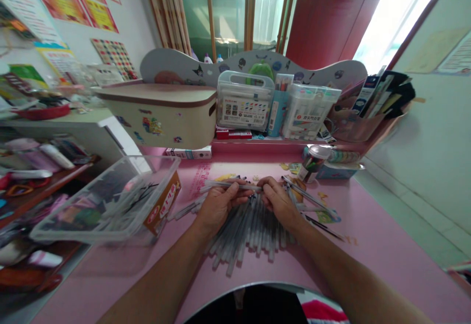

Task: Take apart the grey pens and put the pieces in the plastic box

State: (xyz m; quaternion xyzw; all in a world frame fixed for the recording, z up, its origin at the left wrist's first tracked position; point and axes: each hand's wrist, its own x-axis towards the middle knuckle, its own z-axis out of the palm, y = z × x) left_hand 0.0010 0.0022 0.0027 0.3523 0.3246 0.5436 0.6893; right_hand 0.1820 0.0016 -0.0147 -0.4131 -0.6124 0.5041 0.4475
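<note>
A heap of several grey-white pens (250,230) lies fanned out on the pink desk (368,255) in front of me. My left hand (219,203) is closed around one pen (230,185) held crosswise above the heap. My right hand (277,199) pinches the same pen's right end, its fingers curled over the pile. More loose pens (309,199) lie to the right of my right hand.
A clear plastic bin (110,201) with an orange box stands at the left. A cream box (162,113), marker cases (245,100) and a pen cup (312,162) line the back. Cluttered shelves stand at far left.
</note>
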